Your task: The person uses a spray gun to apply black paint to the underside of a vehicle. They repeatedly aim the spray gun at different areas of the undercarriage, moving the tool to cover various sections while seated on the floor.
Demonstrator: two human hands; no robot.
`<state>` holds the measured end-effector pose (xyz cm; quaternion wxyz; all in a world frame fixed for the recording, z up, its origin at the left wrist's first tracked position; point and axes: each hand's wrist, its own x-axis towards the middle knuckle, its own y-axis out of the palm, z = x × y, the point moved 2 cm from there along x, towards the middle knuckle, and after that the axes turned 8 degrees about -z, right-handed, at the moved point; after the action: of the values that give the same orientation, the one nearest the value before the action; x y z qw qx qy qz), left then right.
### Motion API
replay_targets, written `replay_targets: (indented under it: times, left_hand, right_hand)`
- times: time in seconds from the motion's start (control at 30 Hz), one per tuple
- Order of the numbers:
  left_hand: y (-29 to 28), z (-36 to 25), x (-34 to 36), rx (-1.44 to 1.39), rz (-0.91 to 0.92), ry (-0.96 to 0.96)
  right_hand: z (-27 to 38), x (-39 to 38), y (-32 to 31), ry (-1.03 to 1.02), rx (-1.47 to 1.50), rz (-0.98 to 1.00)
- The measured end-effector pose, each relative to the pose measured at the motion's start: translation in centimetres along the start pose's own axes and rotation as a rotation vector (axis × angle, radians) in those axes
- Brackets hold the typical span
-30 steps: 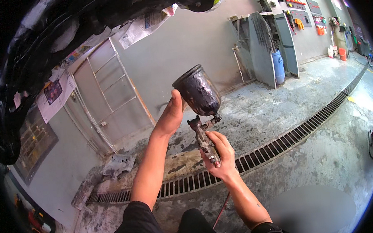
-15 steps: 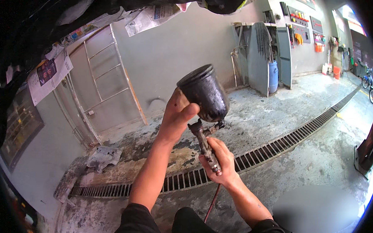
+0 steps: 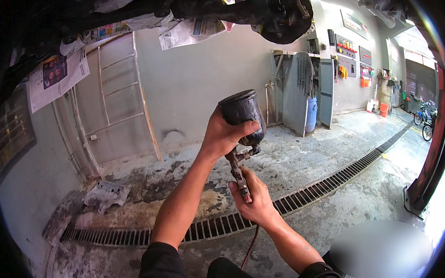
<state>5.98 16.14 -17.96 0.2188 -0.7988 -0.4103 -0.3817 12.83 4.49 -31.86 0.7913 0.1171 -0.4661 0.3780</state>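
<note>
Head view: both hands hold a spray gun up in front of the chest, at the middle of the scene. The left hand (image 3: 227,136) is wrapped around the dark, paint-crusted cup (image 3: 242,113), thumb across its front, fingers hidden behind. The right hand (image 3: 255,202) is closed round the grip of the gun (image 3: 238,170) from below, just under the cup. A red hose (image 3: 249,247) hangs from the grip toward the near edge.

As for progress, the cup sits upright on the gun with its top closed, and no spray shows at the nozzle, so this looks like fitting or checking the cup, with spraying not yet begun. The dark car underside (image 3: 187,6) overhead is partly masked with newspaper (image 3: 58,76), so masking seems done at least there.

On the stained concrete, a drain grate (image 3: 304,197) runs from near left to far right, and a grey panel piece (image 3: 105,194) lies at the left.
</note>
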Motion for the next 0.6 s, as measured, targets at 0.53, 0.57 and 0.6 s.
replay_targets:
  times: [0.53, 0.57, 0.6]
  left_hand:
    - [-1.2, 2.0, -3.0, -0.01, 0.255, -0.099]
    - [-1.3, 2.7, -4.5, 0.03, 0.203, -0.069]
    - [-1.5, 3.8, -5.8, 0.021, 0.204, -0.133]
  right_hand:
    - [-2.2, -2.0, -2.3, -0.083, -0.304, -0.293]
    - [-2.4, -1.7, -2.8, -0.06, -0.227, -0.31]
    - [-2.4, -1.2, -3.1, -0.034, -0.15, -0.33]
